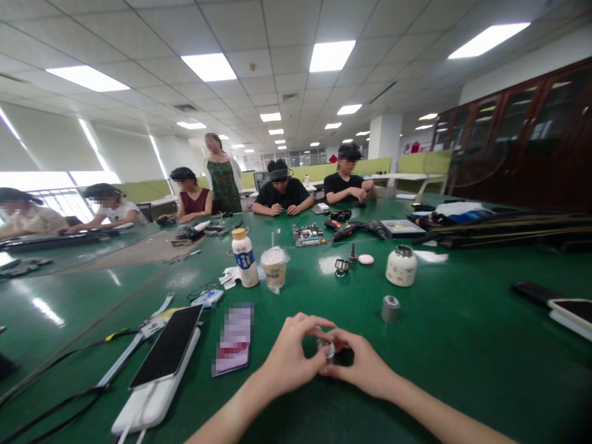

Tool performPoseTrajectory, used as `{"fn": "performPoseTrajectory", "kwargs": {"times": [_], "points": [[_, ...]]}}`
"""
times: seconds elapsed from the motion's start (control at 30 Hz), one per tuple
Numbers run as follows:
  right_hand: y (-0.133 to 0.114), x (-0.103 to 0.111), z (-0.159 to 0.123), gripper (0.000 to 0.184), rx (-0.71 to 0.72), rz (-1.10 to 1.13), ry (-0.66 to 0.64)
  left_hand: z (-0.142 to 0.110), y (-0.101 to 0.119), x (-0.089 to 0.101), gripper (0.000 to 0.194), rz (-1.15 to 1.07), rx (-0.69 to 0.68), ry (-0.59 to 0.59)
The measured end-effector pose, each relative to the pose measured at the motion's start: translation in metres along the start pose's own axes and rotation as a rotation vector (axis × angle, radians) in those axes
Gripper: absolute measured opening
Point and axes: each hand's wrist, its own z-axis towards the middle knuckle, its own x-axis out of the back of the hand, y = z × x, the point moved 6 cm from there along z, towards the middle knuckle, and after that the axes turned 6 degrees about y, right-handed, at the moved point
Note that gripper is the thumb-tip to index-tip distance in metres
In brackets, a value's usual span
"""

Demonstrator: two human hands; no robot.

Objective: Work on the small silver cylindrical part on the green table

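Note:
My left hand (292, 353) and my right hand (363, 365) meet above the green table, fingers curled round a small silvery, round part (328, 350). Both thumbs and fingertips press on it, covering much of its shape, so I cannot tell its exact kind. Beyond my right hand a grey metal cylinder (391, 309) stands upright. Farther back is a squat white bottle (401, 267) with a bare metal neck. To its left lie a shiny metal cup-like part (341, 267), a dark pointed part (353, 253) and a pink disc (365, 259).
Left of my hands are a phone (234, 339) and a black-screened phone (169, 345) on a white power bank (157, 394). A milk bottle (245, 259) and lidded drink cup (274, 269) stand ahead. Behind are a circuit board (309, 235), power drills (345, 230) and several people.

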Motion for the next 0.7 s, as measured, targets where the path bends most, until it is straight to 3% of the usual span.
{"fn": "performPoseTrajectory", "kwargs": {"times": [0.2,0.47,0.7], "points": [[0.0005,-0.0011,-0.0019,0.034,0.005,-0.003,-0.001,0.0006,-0.0045,0.0014,0.027,0.072,0.070,0.050],[0.0011,-0.0009,-0.0010,0.036,0.013,0.000,-0.008,-0.0001,-0.0012,0.0002,0.033,0.050,-0.003,0.052],[-0.0014,-0.0007,-0.0013,0.033,0.013,-0.003,0.001,0.0008,-0.0050,0.0010,0.027,0.106,0.036,0.070]]}}
